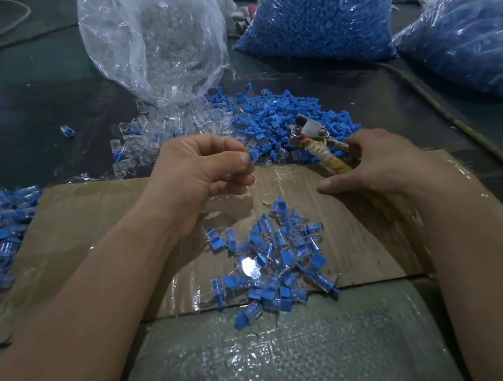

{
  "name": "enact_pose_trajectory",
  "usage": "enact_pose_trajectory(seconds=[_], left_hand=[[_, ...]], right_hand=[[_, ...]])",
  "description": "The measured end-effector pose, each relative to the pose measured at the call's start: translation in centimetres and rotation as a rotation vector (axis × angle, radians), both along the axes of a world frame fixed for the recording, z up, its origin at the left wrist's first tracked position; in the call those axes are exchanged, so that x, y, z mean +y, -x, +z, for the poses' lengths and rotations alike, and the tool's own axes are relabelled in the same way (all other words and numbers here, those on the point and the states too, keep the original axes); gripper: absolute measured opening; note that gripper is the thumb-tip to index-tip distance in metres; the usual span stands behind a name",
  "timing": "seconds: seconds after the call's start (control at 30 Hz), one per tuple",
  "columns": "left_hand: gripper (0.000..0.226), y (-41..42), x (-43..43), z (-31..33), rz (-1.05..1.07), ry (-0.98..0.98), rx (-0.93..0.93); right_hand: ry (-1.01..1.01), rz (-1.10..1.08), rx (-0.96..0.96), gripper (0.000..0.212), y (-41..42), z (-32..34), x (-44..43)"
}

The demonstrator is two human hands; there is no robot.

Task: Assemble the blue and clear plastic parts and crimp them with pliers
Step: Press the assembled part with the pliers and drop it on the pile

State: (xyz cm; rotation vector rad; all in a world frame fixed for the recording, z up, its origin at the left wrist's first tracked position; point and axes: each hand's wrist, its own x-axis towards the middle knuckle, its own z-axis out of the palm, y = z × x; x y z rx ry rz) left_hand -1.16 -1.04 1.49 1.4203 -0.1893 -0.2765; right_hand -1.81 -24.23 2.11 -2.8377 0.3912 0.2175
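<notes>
The cardboard [84, 240] carries a pile of joined pieces [274, 253]. At its far edge the right hand [383, 163] grips the pliers [306, 128], and the left hand [203, 172] pinches a blue part [253, 155]. It likely needs seating squarely before squeezing.

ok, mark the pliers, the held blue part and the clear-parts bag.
pliers [308, 130], head view, metal head end.
blue part [252, 155], head view, visible tab end.
clear-parts bag [155, 32], head view, front wall.
</notes>
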Motion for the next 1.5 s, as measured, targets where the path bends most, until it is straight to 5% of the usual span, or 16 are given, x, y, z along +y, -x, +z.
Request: enact_pose_trajectory(seconds=[0.23,0.57,1.5], left_hand=[[0.018,0.1,0.0,-0.1,-0.003,0.027,0.011],[0.014,0.1,-0.2,0.0,0.056,0.074,-0.025],[0.011,0.1,-0.5,-0.4,0.206,0.101,-0.174]], right_hand=[[-0.027,-0.005,-0.206,0.033,0.4,0.3,0.7],[-0.113,0.119,-0.594,0.028,1.3,0.7,2.5],[-0.156,0.455,-0.416,0.019,1.3,-0.4,4.7]])
